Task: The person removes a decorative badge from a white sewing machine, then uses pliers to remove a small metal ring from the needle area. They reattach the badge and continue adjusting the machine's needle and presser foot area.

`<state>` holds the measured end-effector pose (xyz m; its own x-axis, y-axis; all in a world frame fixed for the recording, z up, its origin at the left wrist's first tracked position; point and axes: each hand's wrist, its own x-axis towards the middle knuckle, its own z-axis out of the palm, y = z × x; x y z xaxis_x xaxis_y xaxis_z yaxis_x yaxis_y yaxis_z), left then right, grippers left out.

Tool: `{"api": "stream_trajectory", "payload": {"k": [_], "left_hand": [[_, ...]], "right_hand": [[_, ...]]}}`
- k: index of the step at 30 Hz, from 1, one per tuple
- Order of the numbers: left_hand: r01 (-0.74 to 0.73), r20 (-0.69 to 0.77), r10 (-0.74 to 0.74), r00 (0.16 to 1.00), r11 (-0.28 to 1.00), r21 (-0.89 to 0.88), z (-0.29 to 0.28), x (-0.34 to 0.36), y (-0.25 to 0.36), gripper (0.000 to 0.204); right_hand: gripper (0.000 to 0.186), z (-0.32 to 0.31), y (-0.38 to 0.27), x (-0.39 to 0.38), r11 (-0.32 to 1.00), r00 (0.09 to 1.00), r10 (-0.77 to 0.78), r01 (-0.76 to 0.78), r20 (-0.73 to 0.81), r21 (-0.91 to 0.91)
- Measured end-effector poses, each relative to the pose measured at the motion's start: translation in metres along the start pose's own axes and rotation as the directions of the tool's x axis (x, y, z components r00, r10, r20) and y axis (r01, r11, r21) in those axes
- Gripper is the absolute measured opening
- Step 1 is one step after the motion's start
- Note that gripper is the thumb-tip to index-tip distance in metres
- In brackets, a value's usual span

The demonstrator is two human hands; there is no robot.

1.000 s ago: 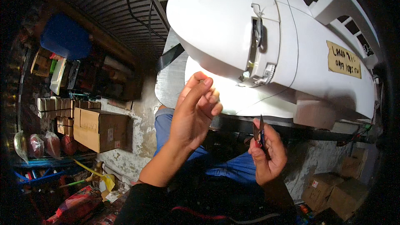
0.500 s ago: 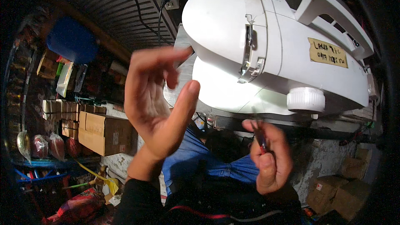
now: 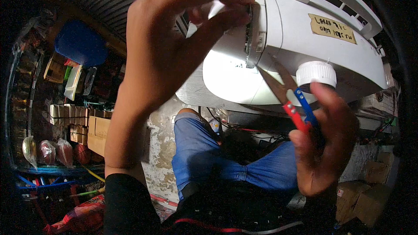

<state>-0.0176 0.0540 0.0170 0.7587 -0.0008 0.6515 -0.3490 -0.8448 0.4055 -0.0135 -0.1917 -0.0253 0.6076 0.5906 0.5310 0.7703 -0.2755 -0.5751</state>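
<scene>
A white sewing machine (image 3: 289,30) stands in front of me, its lamp lighting the pale bed (image 3: 222,76). My left hand (image 3: 159,39) reaches up to the machine's head, with thumb and forefinger pinched at the upper part of the dark vertical slot (image 3: 249,37). What lies between those fingertips is too small to make out. In my right hand (image 3: 328,148) is a pair of thread snips (image 3: 301,104) with red and blue handles. Its blades are spread and point up toward the needle area. A grey thread (image 3: 277,8) runs down the machine's front, just right of the slot.
A ribbed white handwheel (image 3: 316,75) sticks out close to the snips. Shelves at the left hold small boxes (image 3: 65,115) and a cardboard carton (image 3: 98,135). More cartons (image 3: 350,198) lie at the lower right. My jeans-clad legs (image 3: 196,148) are below the machine.
My left hand has risen and moved right, from beside the machine to its slot, fingers closing there. My right hand has brought the snips up and right, near the bed. The view has shifted slightly.
</scene>
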Motion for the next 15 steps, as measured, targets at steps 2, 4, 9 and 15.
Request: {"api": "stream_trajectory", "payload": {"k": [2,4,9,15], "left_hand": [[-0.132,-0.007,0.132,0.991,0.99,-0.046,0.001,0.011,-0.005,0.015],[-0.195,0.004,0.196,0.981,0.977,-0.083,0.001,0.017,-0.012,0.011],[-0.144,0.017,0.155,0.988,0.95,-0.277,0.006,0.018,-0.023,0.008],[-0.097,0.18,0.157,0.971,0.948,-0.303,-0.005,0.024,-0.016,0.009]], "right_hand": [[0.047,0.002,0.002,-0.002,0.985,0.985,-0.169,0.168,-0.024,-0.049],[0.043,0.004,0.007,-0.003,0.979,0.978,-0.198,0.201,-0.069,0.037],[0.036,0.033,0.014,-0.001,0.978,0.915,-0.183,0.208,-0.359,0.03],[0.037,0.041,0.014,0.014,0.945,0.879,-0.287,0.325,-0.381,0.038]]}}
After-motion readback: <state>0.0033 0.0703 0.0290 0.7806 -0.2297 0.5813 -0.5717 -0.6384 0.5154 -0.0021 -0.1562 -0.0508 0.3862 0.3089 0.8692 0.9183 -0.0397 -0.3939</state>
